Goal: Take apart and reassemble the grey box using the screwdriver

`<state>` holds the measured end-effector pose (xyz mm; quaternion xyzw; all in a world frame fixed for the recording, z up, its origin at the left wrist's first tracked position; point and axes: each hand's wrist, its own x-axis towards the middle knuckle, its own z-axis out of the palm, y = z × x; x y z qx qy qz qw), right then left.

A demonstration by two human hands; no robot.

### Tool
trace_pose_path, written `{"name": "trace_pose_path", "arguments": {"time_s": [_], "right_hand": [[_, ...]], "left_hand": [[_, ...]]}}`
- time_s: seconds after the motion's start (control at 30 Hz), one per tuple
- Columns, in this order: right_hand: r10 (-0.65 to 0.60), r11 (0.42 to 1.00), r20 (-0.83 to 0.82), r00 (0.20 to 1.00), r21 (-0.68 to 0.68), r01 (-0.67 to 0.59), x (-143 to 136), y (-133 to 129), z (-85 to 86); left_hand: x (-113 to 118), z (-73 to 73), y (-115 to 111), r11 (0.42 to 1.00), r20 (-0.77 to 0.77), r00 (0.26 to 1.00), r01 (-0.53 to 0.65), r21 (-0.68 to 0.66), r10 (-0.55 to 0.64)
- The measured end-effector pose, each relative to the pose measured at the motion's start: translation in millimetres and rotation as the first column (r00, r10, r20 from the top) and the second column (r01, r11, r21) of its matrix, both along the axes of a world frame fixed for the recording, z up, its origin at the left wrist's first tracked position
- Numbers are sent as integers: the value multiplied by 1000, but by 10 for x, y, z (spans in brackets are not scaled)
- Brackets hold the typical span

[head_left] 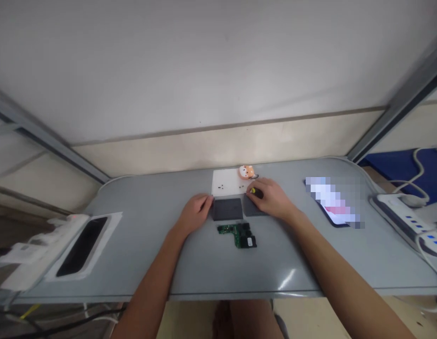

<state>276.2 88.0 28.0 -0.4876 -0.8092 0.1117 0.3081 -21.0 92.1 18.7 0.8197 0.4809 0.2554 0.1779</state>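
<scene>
My right hand [269, 197] is closed round a short black screwdriver [256, 192] with a yellow end, most of it hidden by my fingers. Under that hand lies a dark flat case half [252, 209], partly covered. Just left of it is a second dark rectangular case half [227, 209]. My left hand [197, 213] rests at this one's left edge with fingers curled together; whether they pinch anything is hidden. In front of the two pieces lies a green circuit board [241, 235] with black parts and a white label.
Behind the case halves, white paper [225, 178] bears several tiny dark pieces [221, 187] and an orange-and-white animal-shaped case [246, 172]. A lit phone [331, 202] and a power strip [405, 219] lie right. Leftward are a black phone [83, 247] and a white power strip [45, 254].
</scene>
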Motion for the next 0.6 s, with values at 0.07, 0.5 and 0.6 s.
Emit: {"name": "trace_pose_path", "arguments": {"time_s": [0.07, 0.5, 0.6], "right_hand": [[-4, 1000, 7, 1000, 6, 4, -8, -5, 8], [-129, 986, -37, 991, 103, 132, -8, 32, -60], [-118, 986, -19, 993, 116, 119, -4, 28, -74]], "left_hand": [[-2, 5, -2, 1000, 3, 1000, 0, -10, 0], [-31, -46, 17, 1000, 26, 999, 26, -6, -26], [-24, -56, 14, 999, 21, 999, 32, 8, -32]]}}
